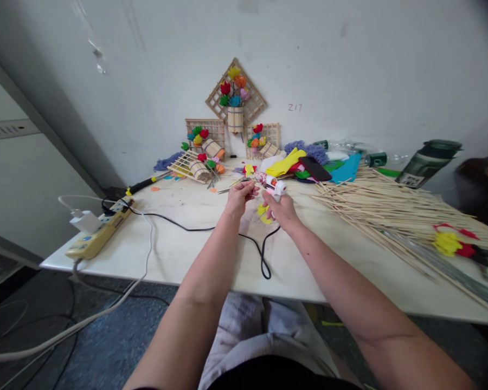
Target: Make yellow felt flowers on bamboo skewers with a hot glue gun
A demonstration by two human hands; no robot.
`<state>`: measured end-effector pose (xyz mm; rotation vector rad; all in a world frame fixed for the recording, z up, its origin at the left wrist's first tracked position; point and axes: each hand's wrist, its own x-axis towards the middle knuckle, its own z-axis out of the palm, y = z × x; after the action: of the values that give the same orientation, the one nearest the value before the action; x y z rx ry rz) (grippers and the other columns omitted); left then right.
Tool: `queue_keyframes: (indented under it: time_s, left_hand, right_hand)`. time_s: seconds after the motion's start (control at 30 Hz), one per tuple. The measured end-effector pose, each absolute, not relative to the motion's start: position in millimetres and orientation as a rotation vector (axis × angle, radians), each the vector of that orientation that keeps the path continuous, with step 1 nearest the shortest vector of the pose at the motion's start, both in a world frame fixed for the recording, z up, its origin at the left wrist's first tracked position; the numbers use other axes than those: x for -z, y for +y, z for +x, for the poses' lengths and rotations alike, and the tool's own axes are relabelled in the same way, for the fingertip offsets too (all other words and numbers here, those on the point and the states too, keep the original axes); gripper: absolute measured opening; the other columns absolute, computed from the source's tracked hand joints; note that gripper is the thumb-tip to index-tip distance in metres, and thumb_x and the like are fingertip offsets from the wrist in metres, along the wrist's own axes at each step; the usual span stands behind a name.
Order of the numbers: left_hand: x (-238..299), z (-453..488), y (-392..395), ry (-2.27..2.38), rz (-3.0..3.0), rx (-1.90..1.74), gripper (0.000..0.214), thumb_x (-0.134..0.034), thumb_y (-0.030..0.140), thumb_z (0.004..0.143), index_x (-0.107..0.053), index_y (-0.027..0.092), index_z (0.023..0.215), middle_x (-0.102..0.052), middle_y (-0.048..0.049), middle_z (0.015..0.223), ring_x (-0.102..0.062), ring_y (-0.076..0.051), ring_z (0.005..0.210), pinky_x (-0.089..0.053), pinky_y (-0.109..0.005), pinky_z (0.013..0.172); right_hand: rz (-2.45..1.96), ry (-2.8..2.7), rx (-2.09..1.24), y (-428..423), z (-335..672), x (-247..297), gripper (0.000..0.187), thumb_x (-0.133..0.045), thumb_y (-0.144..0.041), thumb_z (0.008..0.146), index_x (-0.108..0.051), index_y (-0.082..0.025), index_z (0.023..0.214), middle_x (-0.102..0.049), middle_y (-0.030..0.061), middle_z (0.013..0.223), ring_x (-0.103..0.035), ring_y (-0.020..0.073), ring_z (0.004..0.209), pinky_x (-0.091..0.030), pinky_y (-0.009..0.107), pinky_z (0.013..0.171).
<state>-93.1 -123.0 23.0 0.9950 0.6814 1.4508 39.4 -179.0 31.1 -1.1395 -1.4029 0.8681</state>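
Note:
In my right hand is a white glue gun, its fingers wrapped round the handle and its nozzle toward the left. My left hand is closed in a pinch close to the nozzle; what it pinches is too small to make out. Yellow petal-shaped pieces lie on the table just below the glue gun. Behind the hands rests a small red and yellow flower piece. A black cord loops over the table from below the right hand.
Thin wooden sticks cover the right side, near a dark green bottle. A black phone lies on coloured sheets. Lattice panels with flowers stand against the wall. A yellow power strip sits at the left edge.

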Motion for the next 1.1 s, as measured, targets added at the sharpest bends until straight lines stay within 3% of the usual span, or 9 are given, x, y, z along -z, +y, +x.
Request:
queue_keyframes:
  time_s: [1.1]
  left_hand:
    - [-23.2,-94.2,-123.3,0.649,0.983,-1.46,0.03,-0.079,0.032,0.055,-0.062,0.012,0.071,-0.063,0.0006,0.061,-0.054,-0.005,0.049,-0.038,-0.017,0.048]
  right_hand:
    - [-1.176,-1.41,-0.843,-178.1,38.6,-30.4,0.05,-0.057,-0.065,0.07,-0.058,-0.015,0.07,-0.058,0.0006,0.057,-0.047,0.0076,0.033,-0.037,0.02,0.033]
